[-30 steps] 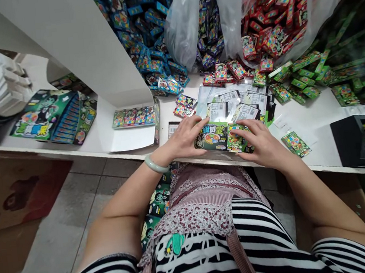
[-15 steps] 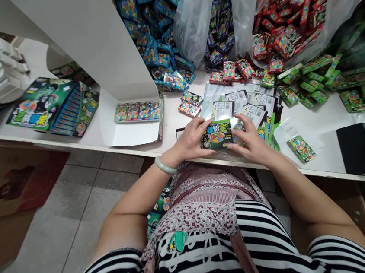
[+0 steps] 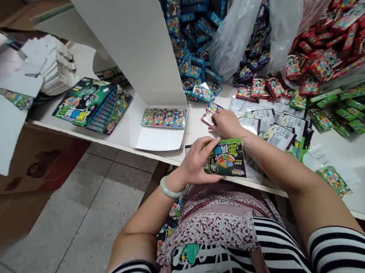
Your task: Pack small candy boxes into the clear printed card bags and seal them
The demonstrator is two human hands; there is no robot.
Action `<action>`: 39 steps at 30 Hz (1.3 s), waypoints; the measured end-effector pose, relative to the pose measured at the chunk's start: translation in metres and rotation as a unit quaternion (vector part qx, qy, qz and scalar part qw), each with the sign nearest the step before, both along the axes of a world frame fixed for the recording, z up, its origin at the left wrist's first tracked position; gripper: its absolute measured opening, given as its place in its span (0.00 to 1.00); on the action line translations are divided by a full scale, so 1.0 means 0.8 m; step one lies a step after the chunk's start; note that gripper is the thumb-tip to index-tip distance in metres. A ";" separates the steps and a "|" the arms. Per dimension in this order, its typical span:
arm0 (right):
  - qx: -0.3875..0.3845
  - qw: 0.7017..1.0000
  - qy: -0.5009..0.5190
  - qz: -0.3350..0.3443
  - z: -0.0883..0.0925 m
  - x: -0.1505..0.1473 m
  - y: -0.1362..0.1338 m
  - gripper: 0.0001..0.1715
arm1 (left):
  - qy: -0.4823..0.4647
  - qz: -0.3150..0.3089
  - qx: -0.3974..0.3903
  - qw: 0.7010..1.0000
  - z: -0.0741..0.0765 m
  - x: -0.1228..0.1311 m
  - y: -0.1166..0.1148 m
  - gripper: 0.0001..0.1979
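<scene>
My left hand (image 3: 198, 163) grips the left end of a flat green-and-black printed packet (image 3: 229, 160) by the table's front edge, thumb below and fingers above. A clear plastic margin shows along the packet's right side. Further back, my right hand (image 3: 226, 123) has its fingers bent and closed around a pair of small printed boxes (image 3: 207, 117), one purple and one red, partly covered by the hand. Beside my right forearm lie flat black-and-green packets (image 3: 280, 137) with white barcode labels, overlapping one another.
An upright-lidded display box (image 3: 157, 141) holds a row of small boxes at left; a green display carton (image 3: 84, 105) stands beyond it. Blue boxes (image 3: 196, 57), red boxes (image 3: 324, 60) and green boxes (image 3: 352, 105) are heaped behind. A single green box (image 3: 333, 180) lies at right.
My right hand has let go of the packet's right end and moved back and left onto the small boxes. My left hand still holds the packet. The view has shifted left.
</scene>
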State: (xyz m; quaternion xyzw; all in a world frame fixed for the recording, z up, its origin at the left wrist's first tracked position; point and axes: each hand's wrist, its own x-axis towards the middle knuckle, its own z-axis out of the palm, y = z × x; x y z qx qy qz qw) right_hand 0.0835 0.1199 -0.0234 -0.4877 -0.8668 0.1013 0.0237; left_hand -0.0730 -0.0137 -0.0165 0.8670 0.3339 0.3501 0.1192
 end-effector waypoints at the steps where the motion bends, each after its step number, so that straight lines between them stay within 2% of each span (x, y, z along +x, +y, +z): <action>1: 0.006 1.000 -0.020 -0.008 -0.001 -0.008 0.000 0.26 | -0.002 -0.003 -0.005 1.000 0.000 -0.004 -0.001 0.55; 3: 0.006 0.999 -0.043 -0.025 -0.004 -0.015 -0.002 0.29 | -0.012 -0.002 -0.016 1.000 -0.003 -0.009 0.000 0.56; 10: -0.023 0.997 -0.053 -0.056 0.003 -0.026 0.001 0.20 | -0.033 -0.011 -0.039 0.999 -0.008 -0.001 0.011 0.56; 13: -0.035 0.996 -0.029 -0.073 0.011 -0.019 0.010 0.20 | -0.032 -0.004 -0.045 0.998 -0.007 0.000 0.013 0.56; 16: -0.055 0.983 0.109 -0.135 0.009 0.030 0.019 0.26 | -0.025 0.009 -0.051 0.998 -0.006 -0.005 0.012 0.54; 17: -0.070 0.965 0.188 -0.166 0.005 0.055 0.019 0.31 | -0.018 0.013 -0.055 0.998 -0.006 -0.007 0.012 0.54; 19: -0.127 0.906 0.340 -0.219 -0.007 0.111 0.011 0.38 | -0.001 0.022 -0.063 0.998 -0.010 -0.009 0.012 0.53; 20: -0.152 0.878 0.388 -0.235 -0.013 0.139 0.002 0.41 | 0.007 0.026 -0.066 0.997 -0.012 -0.009 0.013 0.53; 21: -0.163 0.865 0.409 -0.242 -0.018 0.163 -0.009 0.43 | 0.014 0.030 -0.071 0.997 -0.015 -0.008 0.015 0.53; 22: -0.158 0.869 0.400 -0.245 -0.022 0.184 -0.023 0.43 | 0.020 0.034 -0.076 0.996 -0.019 -0.006 0.018 0.53; 24: -0.116 0.914 0.313 -0.232 -0.020 0.212 -0.050 0.41 | 0.031 0.039 -0.088 0.995 -0.026 0.000 0.025 0.53; 26: -0.053 0.957 0.199 -0.203 -0.011 0.223 -0.067 0.39 | 0.039 0.040 -0.096 0.994 -0.032 0.007 0.034 0.52; 29: -0.010 0.987 0.113 -0.117 0.008 0.222 -0.064 0.45 | 0.046 0.033 -0.103 0.993 -0.036 0.016 0.044 0.48; 32: -0.077 0.994 0.070 -0.013 0.015 0.216 -0.038 0.55 | 0.049 0.023 -0.119 0.991 -0.034 0.018 0.049 0.46; 34: -0.118 0.991 0.056 0.026 0.014 0.214 -0.023 0.54 | 0.056 0.026 -0.128 0.990 -0.032 0.017 0.050 0.45; 37: -0.081 0.988 0.122 0.038 0.019 0.218 -0.022 0.44 | 0.065 0.042 -0.131 0.988 -0.033 0.014 0.048 0.45; 39: -0.031 0.980 0.191 0.036 0.031 0.225 -0.035 0.41 | 0.064 0.048 -0.129 0.988 -0.036 0.014 0.047 0.46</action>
